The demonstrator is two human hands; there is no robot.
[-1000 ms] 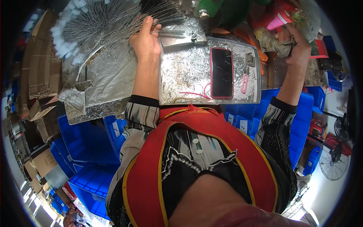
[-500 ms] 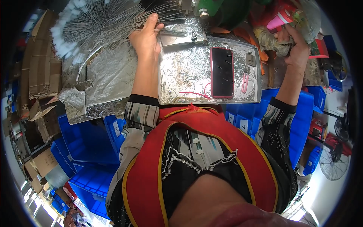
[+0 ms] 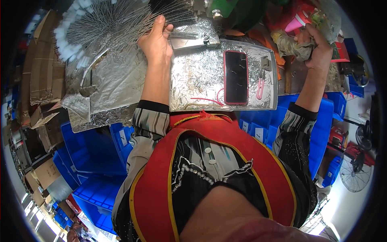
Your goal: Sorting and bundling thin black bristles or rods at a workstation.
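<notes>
At the upper left lies a large heap of thin wire brushes (image 3: 113, 30), with white tips at one end and dark bristles at the other. My left hand (image 3: 156, 45) is closed at the heap's right edge. From its fingertips a small spiral wire brush (image 3: 183, 35) points right, over a metal block (image 3: 197, 40). At the upper right my right hand (image 3: 318, 48) curls its fingers beside a pink cone-shaped piece (image 3: 296, 24) and a crumpled, dirty plastic bag (image 3: 294, 46). What its fingers hold is hidden.
A shallow tray (image 3: 193, 80) strewn with wire bits holds a phone (image 3: 236, 77) and a pink-handled cutter (image 3: 261, 88). Green machinery (image 3: 223, 8) stands at the back. Blue bins (image 3: 94, 149) sit below the bench, and cardboard boxes (image 3: 44, 60) stand at the left.
My right hand has shifted slightly, its fingers now higher against the pink piece. My left hand stays almost in place at the brushes.
</notes>
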